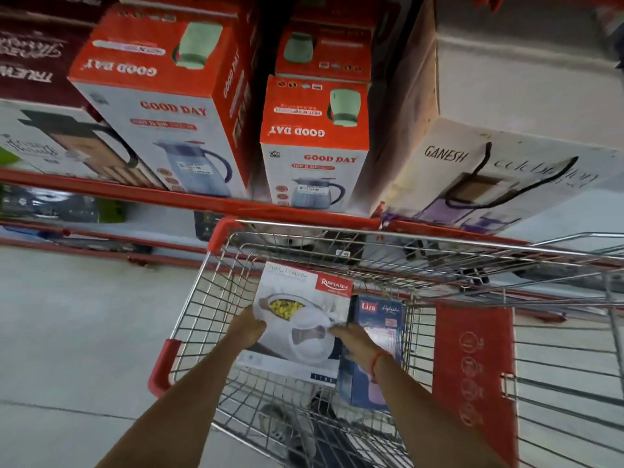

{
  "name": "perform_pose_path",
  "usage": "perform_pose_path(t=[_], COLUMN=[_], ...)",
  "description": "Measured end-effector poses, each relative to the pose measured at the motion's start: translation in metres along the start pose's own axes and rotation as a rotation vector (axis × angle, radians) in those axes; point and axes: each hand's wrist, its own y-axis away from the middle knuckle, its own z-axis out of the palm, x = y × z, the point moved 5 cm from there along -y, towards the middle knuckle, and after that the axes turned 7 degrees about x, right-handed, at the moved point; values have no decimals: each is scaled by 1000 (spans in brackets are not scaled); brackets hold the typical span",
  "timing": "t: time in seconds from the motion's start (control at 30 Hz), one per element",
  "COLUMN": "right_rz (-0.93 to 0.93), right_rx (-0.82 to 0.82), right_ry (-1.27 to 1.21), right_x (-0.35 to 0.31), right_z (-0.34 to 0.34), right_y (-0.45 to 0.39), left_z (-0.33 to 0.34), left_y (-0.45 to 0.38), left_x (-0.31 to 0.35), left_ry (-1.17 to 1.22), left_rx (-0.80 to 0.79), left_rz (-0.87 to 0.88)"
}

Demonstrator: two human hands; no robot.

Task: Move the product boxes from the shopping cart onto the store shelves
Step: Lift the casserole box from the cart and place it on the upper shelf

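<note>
1. A red-edged store shelf [189,201] runs across the top, carrying a large Good Day flask box [162,130] at left.
2. The left hand [250,327] grips the left edge of a white Rishabh casserole box [300,315], fingers tucked under its side.
3. That box sits between both hands, inside the wire shopping cart [371,251], tilted up from the basket.
4. A smaller Good Day box [314,146] stands on the shelf directly above.
5. The right hand [354,344] clasps the box's right edge, a red thread at the wrist.
6. A blue Liza bottle box [378,336] stands just beside it, in the cart.
7. A Ganesh box [489,173] lies far right.
</note>
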Motion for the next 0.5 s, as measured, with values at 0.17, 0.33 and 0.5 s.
perform_pose_path(t=[0.17, 0.33, 0.5], right_rz=[-5, -197, -386], right_rx=[56, 142, 215], right_ry=[-39, -70, -121], right_x=[-6, -19, -31], right_z=[-5, -24, -38], right_y=[12, 52, 113], left_z=[-7, -20, -48], left_y=[16, 48, 94], left_x=[4, 0, 6], left_ry=[-46, 66, 179], left_rx=[105, 130, 257], left_rz=[-32, -23, 90])
